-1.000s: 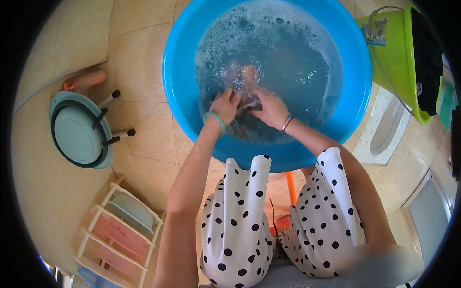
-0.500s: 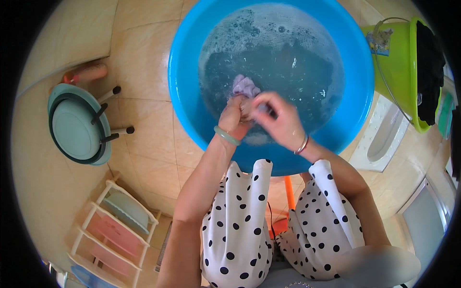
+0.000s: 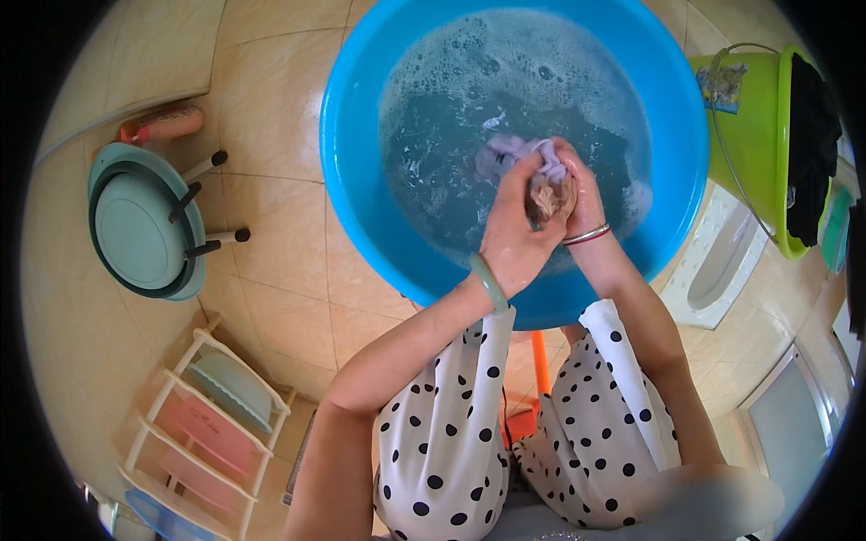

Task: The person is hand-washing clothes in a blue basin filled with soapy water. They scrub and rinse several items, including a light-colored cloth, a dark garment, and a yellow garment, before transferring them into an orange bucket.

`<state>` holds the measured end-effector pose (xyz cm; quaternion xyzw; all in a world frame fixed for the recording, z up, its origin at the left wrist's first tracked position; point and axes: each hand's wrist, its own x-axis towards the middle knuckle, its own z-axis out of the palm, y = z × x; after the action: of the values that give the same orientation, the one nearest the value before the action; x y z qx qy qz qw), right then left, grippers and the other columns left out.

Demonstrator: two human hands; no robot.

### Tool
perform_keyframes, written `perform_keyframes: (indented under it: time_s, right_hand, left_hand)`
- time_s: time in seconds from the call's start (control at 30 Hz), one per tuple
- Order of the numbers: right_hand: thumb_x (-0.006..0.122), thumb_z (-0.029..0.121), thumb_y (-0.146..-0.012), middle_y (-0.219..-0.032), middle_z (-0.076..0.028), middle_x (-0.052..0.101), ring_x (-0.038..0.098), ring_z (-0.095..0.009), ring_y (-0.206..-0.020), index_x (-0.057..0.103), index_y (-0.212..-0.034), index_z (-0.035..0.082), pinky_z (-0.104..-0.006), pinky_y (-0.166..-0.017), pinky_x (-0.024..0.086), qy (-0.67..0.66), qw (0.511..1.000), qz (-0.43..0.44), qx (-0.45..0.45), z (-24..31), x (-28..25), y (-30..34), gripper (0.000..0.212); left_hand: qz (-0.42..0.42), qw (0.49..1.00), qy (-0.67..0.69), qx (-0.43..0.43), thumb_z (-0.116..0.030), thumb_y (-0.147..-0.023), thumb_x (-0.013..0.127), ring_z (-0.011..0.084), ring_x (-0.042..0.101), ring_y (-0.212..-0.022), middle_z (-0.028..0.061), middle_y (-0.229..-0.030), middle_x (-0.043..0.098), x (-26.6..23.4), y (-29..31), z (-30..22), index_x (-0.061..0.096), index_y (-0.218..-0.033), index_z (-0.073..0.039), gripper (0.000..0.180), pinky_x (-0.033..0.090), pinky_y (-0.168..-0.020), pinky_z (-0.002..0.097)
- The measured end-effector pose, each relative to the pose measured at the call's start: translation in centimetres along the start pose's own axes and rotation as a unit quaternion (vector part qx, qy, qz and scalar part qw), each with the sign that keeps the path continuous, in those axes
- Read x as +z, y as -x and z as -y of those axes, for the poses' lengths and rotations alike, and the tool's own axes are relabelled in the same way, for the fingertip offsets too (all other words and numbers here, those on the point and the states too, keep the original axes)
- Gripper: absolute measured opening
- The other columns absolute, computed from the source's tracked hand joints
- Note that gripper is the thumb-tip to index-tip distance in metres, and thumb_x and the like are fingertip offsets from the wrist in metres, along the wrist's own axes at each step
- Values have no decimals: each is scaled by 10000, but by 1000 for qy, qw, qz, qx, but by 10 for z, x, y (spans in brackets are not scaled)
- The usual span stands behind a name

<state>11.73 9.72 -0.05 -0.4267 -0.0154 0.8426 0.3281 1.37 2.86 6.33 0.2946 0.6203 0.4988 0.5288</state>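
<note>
A wet lilac cloth (image 3: pixel 505 155) is bunched between my two hands over the soapy water in a large blue basin (image 3: pixel 347 180). My left hand (image 3: pixel 514 225), with a pale green bangle at its wrist, closes on the cloth from the left. From the right, my right hand (image 3: pixel 585 198) grips it too, its fingers curled round the top; silver and red bands circle that wrist. A beige crumpled part (image 3: pixel 546 196) shows between my palms; whether it belongs to the same cloth I cannot tell. The cloth's far end hangs into the water.
A lime green bucket (image 3: pixel 753 135) holding dark cloth stands right of the basin, near a white squat toilet (image 3: pixel 722 261). At left are a folded basin with legs (image 3: pixel 140 234), a pink bottle (image 3: pixel 171 123) and a white rack (image 3: pixel 203 397). An orange object (image 3: pixel 539 361) lies between my knees.
Both hands have moved right, the left one farther, and now meet round the cloth. My right hand, blurred and apart from the cloth before, now grips it. The cloth has shifted right with them.
</note>
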Motion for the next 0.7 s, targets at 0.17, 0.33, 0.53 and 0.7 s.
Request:
perform_keyframes:
  time_s: [0.17,0.33,0.53,0.7]
  right_hand:
    - [458,283,-996,-1129,-100,632,612,-234,-1055,583,-1161,67,-401,-913,507,-65,995,47,58,5,-3,2,299]
    - [444,286,-1001,-1073,-78,638,615,-210,-1014,588,-1163,42,-345,-873,512,-91,991,54,78,8,18,22,326]
    - [538,159,-907,-999,-24,630,611,-149,-875,593,-1046,71,-277,-784,493,372,897,60,-232,11,35,21,173]
    - [640,178,-768,-953,-60,624,587,-246,-924,589,-994,81,-324,-748,498,633,645,49,-427,23,65,35,252]
  left_hand:
    - [-38,963,-234,130,-163,-762,813,304,428,-1283,155,-1364,382,-22,-14,0,465,-1307,-53,656,465,-972,391]
    - [138,982,115,-50,-414,-732,827,235,334,-1388,113,-1510,320,-28,-27,11,193,-1528,-88,1069,285,-1135,391]
    - [68,857,470,-200,-442,-904,648,140,505,-1123,37,-1199,520,-5,-10,5,426,-1352,-104,604,348,-1038,299]
    - [166,866,434,-185,-251,-908,667,81,500,-1017,-9,-1074,542,-15,-9,-12,508,-1233,-89,396,397,-904,280]
